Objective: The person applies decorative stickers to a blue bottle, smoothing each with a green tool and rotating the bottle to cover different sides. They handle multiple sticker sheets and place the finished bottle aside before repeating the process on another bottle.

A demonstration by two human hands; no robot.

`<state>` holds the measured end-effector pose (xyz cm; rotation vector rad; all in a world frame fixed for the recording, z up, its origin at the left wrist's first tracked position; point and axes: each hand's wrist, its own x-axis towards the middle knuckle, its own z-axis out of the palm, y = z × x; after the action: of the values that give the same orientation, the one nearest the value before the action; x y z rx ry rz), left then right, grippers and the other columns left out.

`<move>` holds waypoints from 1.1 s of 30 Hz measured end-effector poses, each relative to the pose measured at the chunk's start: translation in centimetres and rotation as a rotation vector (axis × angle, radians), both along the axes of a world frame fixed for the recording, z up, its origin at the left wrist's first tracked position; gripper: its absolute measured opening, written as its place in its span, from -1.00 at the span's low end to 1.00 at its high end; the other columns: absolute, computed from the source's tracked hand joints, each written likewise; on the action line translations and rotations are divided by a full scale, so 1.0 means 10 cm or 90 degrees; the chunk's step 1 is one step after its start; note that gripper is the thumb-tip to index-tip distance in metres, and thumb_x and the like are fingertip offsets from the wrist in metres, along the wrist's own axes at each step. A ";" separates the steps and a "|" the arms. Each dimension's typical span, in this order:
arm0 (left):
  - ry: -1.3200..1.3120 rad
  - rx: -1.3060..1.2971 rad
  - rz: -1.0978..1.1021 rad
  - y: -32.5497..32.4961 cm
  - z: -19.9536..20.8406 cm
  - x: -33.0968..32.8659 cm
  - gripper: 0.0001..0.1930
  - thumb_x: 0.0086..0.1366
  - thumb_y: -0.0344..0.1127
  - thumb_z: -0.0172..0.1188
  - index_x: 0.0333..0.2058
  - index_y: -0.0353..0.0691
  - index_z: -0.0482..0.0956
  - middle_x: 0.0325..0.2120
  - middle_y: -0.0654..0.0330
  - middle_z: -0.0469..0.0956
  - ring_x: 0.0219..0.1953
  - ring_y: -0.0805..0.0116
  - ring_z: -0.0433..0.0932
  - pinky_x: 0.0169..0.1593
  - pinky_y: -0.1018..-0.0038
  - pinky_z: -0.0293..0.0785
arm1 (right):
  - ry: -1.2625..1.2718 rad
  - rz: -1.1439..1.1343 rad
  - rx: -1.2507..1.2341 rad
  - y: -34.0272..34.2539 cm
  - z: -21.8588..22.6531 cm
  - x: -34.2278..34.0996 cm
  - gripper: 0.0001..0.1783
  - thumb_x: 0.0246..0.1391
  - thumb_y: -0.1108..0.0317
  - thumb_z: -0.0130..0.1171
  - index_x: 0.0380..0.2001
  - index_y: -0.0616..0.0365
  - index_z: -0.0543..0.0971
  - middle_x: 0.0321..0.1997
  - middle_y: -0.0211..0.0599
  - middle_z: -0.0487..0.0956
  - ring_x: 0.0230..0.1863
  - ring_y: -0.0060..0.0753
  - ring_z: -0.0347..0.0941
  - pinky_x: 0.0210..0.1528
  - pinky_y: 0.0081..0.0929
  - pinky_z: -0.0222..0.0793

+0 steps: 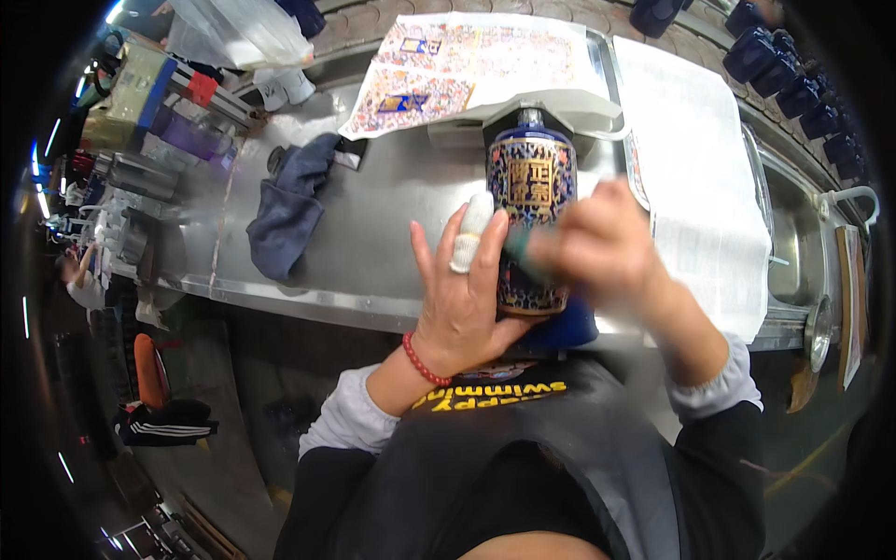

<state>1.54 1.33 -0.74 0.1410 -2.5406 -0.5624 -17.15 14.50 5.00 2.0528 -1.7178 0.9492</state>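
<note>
Dark blue bottle (532,191): positioned between both hands, neck away from the person; left hand (457,303), fingers spread, steadies its left side; right hand (607,245), closed on a blurred teal item (519,245), is at its right, contact unclear; pattern (502,166) covers the visible face, so application looks advanced, smoothing probably left; printed sheet (513,51) beyond it bears more; bottle's underside I cannot see.

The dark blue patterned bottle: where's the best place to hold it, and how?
Probably around the broad body of the bottle, with hands coming from its left and right. The body is long and wide, while the neck is much narrower and points away from the person.
</note>
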 end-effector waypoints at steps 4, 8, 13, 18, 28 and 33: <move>-0.008 -0.009 0.013 -0.03 -0.08 0.01 0.13 0.02 0.20 0.46 0.39 -0.32 0.11 0.34 0.01 0.27 0.34 -0.22 0.18 0.29 -0.53 -0.27 | -0.446 0.132 0.161 0.09 -0.06 -0.03 -0.80 -0.07 0.42 0.42 -0.32 0.14 0.65 -0.44 -0.27 0.57 -0.39 -0.17 0.56 -0.35 -0.32 0.45; -0.005 0.008 -0.001 -0.05 -0.11 0.01 0.18 0.01 0.21 0.46 0.42 -0.37 0.03 0.29 -0.06 0.33 0.35 -0.23 0.17 0.31 -0.51 -0.35 | -0.083 -0.159 -0.078 0.02 -0.17 -0.11 -0.71 -0.13 0.46 0.41 -0.25 0.05 0.68 -0.36 -0.30 0.50 -0.33 -0.26 0.49 -0.22 -0.35 0.37; 0.001 0.055 0.007 0.00 -0.07 0.00 0.19 -0.01 0.19 0.48 0.43 -0.32 0.04 0.32 -0.04 0.29 0.37 -0.26 0.13 0.31 -0.51 -0.38 | -0.375 0.187 0.166 0.22 0.01 0.07 -0.75 -0.07 0.40 0.45 -0.25 0.09 0.67 -0.38 -0.28 0.51 -0.29 -0.22 0.53 -0.13 -0.32 0.41; 0.008 -0.014 -0.005 -0.02 -0.08 -0.04 0.18 0.01 0.22 0.45 0.44 -0.27 0.04 0.35 -0.02 0.26 0.37 -0.23 0.14 0.32 -0.49 -0.36 | -0.204 -0.056 0.008 0.26 -0.16 0.06 -0.73 -0.13 0.51 0.42 -0.27 0.15 0.65 -0.29 -0.25 0.53 -0.24 -0.23 0.53 -0.17 -0.29 0.44; -0.027 -0.017 0.005 -0.04 -0.09 0.01 0.19 0.06 0.23 0.41 0.43 -0.39 -0.02 0.30 -0.19 0.27 0.34 -0.24 0.19 0.32 -0.46 -0.27 | -0.102 0.054 0.000 0.38 -0.26 0.17 -0.64 -0.31 0.51 0.35 -0.28 0.08 0.67 -0.40 -0.35 0.48 -0.36 -0.22 0.45 -0.24 -0.30 0.39; -0.076 0.092 -0.031 -0.07 -0.20 0.03 0.19 0.16 0.29 0.29 0.42 -0.51 -0.08 0.32 -0.24 0.24 0.37 -0.31 0.15 0.32 -0.45 -0.27 | -0.688 0.014 0.186 0.68 -0.47 0.17 -0.86 0.12 0.40 0.39 -0.29 0.21 0.65 -0.38 -0.39 0.57 -0.36 -0.54 0.52 -0.33 -0.54 0.39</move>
<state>1.87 0.58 -2.75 0.1695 -2.6233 -0.7785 -15.43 21.34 0.25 1.7911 -2.4065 2.1867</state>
